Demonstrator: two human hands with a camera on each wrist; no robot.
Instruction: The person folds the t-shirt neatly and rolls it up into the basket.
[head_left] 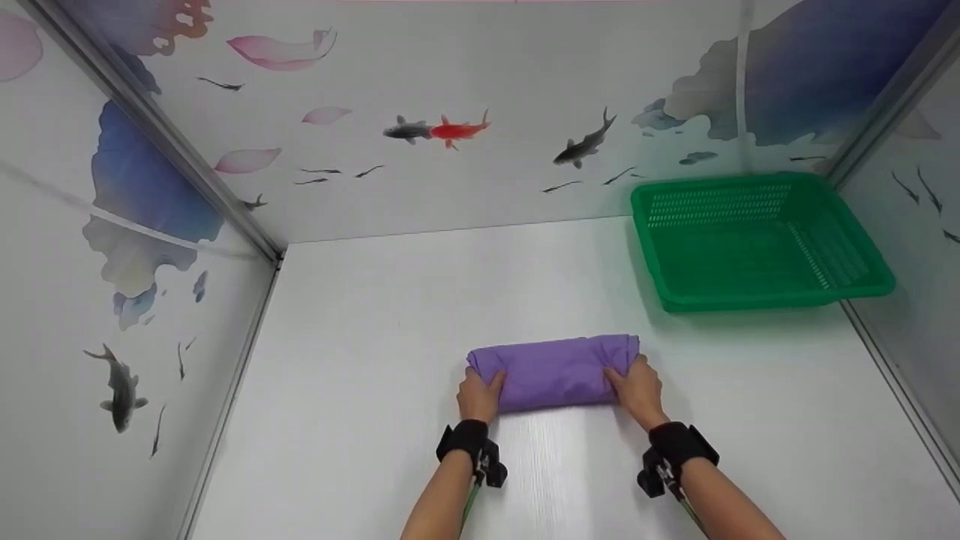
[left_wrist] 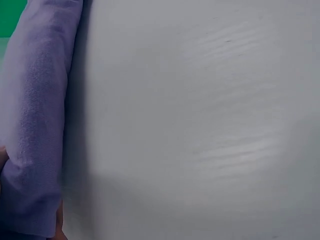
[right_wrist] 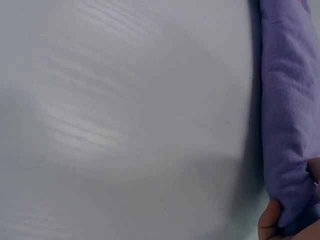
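A folded purple cloth (head_left: 555,373) lies crosswise on the white table, in a long flat bundle. My left hand (head_left: 478,394) grips its left end, thumb on top and the other fingers at the side and underneath. At the opposite end my right hand (head_left: 637,390) pinches the cloth the same way. In the left wrist view the purple cloth (left_wrist: 37,115) runs along the left edge, with only bits of fingers showing. The right wrist view shows the cloth (right_wrist: 290,100) at the right, with thumb and fingers (right_wrist: 270,220) around its lower corner.
A green plastic basket (head_left: 742,296) with perforated sides stands at the back right, near the corner. White panels printed with fish and petals (head_left: 517,187) wall the table (head_left: 360,360) at the back and both sides. Both wrists wear black straps with cables.
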